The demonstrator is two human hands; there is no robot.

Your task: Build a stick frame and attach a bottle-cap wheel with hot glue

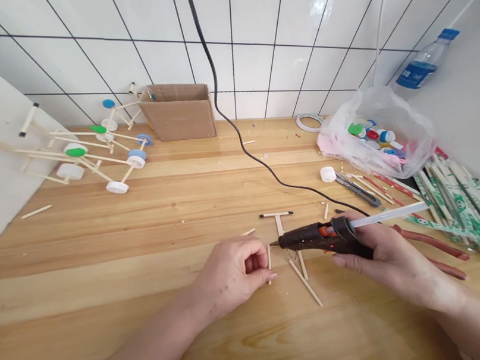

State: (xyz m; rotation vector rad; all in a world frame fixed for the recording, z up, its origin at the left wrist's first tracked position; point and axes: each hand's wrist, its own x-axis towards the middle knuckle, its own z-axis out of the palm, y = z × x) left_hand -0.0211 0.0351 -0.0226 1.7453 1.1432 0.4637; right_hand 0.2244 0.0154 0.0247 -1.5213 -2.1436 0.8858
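My right hand point(382, 258) grips a black hot glue gun point(321, 237), a clear glue stick jutting from its back and its nozzle pointing left. The nozzle tip is close to a short wooden stick point(269, 263) that my left hand point(235, 271) pinches between curled fingers, upright on the wooden table point(120, 252). More cut sticks point(304, 281) lie just under the gun. A small T-shaped stick piece point(277, 218) lies a little beyond.
The gun's black cord point(232, 127) runs up the tiled wall. Stick-and-bottle-cap frames point(92, 157) stand at back left beside a cardboard box point(179, 112). At right are a plastic bag of caps point(377, 132), scissors point(358, 186), wrapped chopsticks point(463, 195), a tape roll point(309, 122) and a water bottle point(425, 62).
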